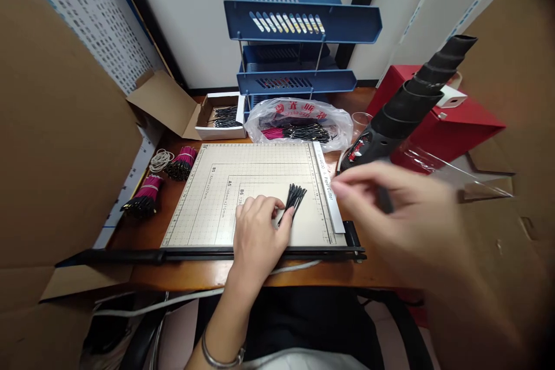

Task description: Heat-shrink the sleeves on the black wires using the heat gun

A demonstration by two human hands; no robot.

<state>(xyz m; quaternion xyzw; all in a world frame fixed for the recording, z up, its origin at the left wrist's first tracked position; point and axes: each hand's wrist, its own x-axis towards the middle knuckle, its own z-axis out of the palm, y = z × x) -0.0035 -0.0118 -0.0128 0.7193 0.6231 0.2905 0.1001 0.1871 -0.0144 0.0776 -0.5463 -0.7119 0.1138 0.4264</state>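
A small bundle of thin black leads (pixel 296 199) stands out past the thumb and forefinger of my left hand (pixel 260 231). That hand is closed on the bundle's near end, which it hides, and rests over the cream board of the paper cutter (pixel 277 162). My right hand (pixel 407 214) is raised right of the cutter and smeared by motion. Its thumb and forefinger come together at the tips. A dark patch shows between its fingers, and I cannot make out whether it is something held. Behind that hand rises a black stepped tube (pixel 407 110), leaning right.
Tied pink-and-black bundles (pixel 147 196) lie left of the cutter. Behind it stand an open white box (pixel 223 133) of black leads, a clear plastic bag (pixel 344 130) with more leads, and a blue tray rack (pixel 299 81). The cutter's long arm (pixel 130 256) runs along the front. A red box (pixel 455 121) stands right.
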